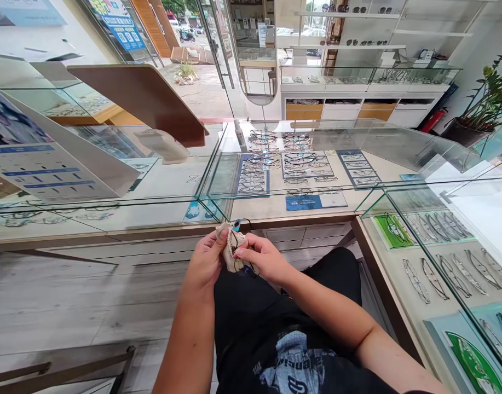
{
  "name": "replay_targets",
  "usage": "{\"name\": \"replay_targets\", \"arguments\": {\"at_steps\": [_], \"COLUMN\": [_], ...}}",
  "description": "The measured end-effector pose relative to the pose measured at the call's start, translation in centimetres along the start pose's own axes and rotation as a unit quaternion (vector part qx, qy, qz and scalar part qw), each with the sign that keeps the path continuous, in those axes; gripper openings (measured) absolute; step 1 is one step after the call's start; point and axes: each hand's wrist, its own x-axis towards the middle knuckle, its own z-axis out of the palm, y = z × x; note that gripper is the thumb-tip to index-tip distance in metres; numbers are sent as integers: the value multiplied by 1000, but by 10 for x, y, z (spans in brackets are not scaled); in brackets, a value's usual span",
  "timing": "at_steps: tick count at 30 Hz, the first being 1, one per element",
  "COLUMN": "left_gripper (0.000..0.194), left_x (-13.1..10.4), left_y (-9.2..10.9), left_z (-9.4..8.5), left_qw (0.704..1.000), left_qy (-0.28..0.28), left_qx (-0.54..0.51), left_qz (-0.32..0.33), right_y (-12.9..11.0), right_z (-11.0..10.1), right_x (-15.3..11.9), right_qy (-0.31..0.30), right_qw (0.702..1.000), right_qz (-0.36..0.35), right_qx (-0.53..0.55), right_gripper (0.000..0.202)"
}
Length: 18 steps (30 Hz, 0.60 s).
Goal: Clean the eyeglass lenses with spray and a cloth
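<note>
In front of my lap, just off the counter's edge, my two hands are close together. My left hand [212, 253] is closed, its thumb pressed on a small beige cloth piece [231, 261]. My right hand [264, 256] pinches the other side of that cloth with thumb and fingertips. A thin dark strand runs down the cloth's middle, and a black loop [247, 221] sticks out above it beside a bit of bright blue. Something dark [249, 270] hangs below the right fingers; I cannot tell whether these dark parts are cords or a glasses frame.
A glass display counter [259, 216] with rows of eyeglasses stands ahead. Another glass case [419, 254] holds more glasses on my right. To the left are a calendar [57, 158], a tilted brown panel [148, 98] and a white device [162, 145]. A potted plant [476, 109] stands far right.
</note>
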Motion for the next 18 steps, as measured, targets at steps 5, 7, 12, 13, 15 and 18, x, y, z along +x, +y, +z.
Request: {"name": "replay_targets", "arguments": {"at_steps": [5, 7, 12, 13, 15, 18], "left_gripper": [62, 64, 70, 69, 67, 65], "left_x": [-2, -2, 2, 4, 5, 6], "left_y": [6, 3, -7, -9, -13, -16], "left_z": [-4, -2, 12, 16, 23, 32], "left_qw": [998, 998, 1000, 999, 997, 993], "left_qy": [-58, -49, 11, 25, 49, 73], "left_qx": [14, 13, -25, -33, -44, -50], "left_qz": [-31, -24, 10, 20, 45, 77], "right_y": [-7, -9, -9, -8, -5, -3], "right_z": [-5, -5, -4, -4, -4, -4], "right_x": [2, 3, 4, 4, 4, 4], "right_qy": [11, 15, 12, 11, 8, 11], "right_qw": [999, 998, 998, 999, 999, 1000], "right_qz": [5, 6, -8, -11, -14, -17], "right_qx": [47, 58, 56, 49, 36, 21], "right_gripper": [56, 57, 62, 62, 61, 58]}}
